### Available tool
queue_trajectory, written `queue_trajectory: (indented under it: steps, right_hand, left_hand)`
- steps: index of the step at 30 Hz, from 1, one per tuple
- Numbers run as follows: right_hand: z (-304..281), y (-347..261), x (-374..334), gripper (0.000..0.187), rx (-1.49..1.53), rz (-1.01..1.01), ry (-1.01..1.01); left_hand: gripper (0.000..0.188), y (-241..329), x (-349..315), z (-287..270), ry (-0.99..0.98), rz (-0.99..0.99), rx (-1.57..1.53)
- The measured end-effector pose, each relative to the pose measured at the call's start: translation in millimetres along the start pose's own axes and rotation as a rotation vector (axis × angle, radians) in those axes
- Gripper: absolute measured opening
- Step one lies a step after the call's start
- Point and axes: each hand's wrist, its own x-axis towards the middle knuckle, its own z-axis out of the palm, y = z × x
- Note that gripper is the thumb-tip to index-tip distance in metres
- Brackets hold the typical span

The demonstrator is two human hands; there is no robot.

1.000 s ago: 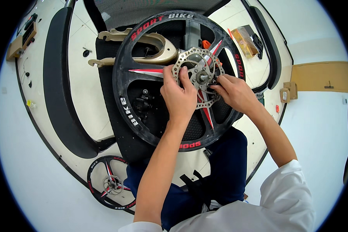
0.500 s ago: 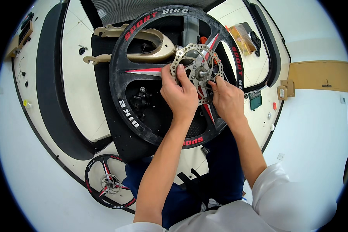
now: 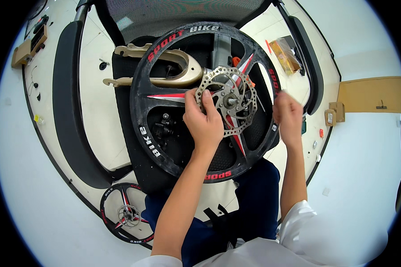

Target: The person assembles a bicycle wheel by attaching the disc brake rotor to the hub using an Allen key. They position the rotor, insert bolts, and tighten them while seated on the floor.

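A bicycle wheel (image 3: 141, 95) with a black rim and red-and-white marked spokes lies flat across the chair seat. At its hub sits a perforated metal brake disc (image 3: 247, 113). My left hand (image 3: 203, 116) pinches the disc's left edge, thumb on top and fingers at the rim side. Over the wheel's right rim is my right hand (image 3: 288, 113), off the disc, with its fingers curled in and a little blurred. Whatever it may hold is hidden. A gold fork (image 3: 187, 66) lies under the wheel's upper left, and a small black part (image 3: 162, 127) shows between the spokes.
Black armrests (image 3: 69, 102) flank the chair seat (image 3: 124, 107). A second wheel (image 3: 103, 209) with a disc is at lower left. On the floor are a yellow bag (image 3: 284, 55), small cardboard boxes (image 3: 336, 112) at right and an open cardboard box (image 3: 29, 49) at left.
My right hand has left the disc beside the hub and moved right, over the rim. My left hand keeps its grip on the disc. The whole view has shifted slightly.
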Motion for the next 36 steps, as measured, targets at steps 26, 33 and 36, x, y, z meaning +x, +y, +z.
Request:
queue_trajectory:
  steps: [26,33,36]
  right_hand:
    - [8.8,-3.2,6.7,0.033,-0.561,-0.025,-0.395]
    - [17.0,1.4,2.7,0.033,-0.299,0.08,-0.24]
    - [22.1,0.4,-4.1,0.034,-0.259,0.16,-0.232]
  left_hand:
    - [0.018,-1.0,1.1,-4.7,-0.035,-0.062,0.008]
    - [0.018,-1.9,1.1,-0.6,-0.041,-0.045,-0.019]
    - [0.018,-0.4,0.2,-1.7,-0.03,-0.055,-0.013]
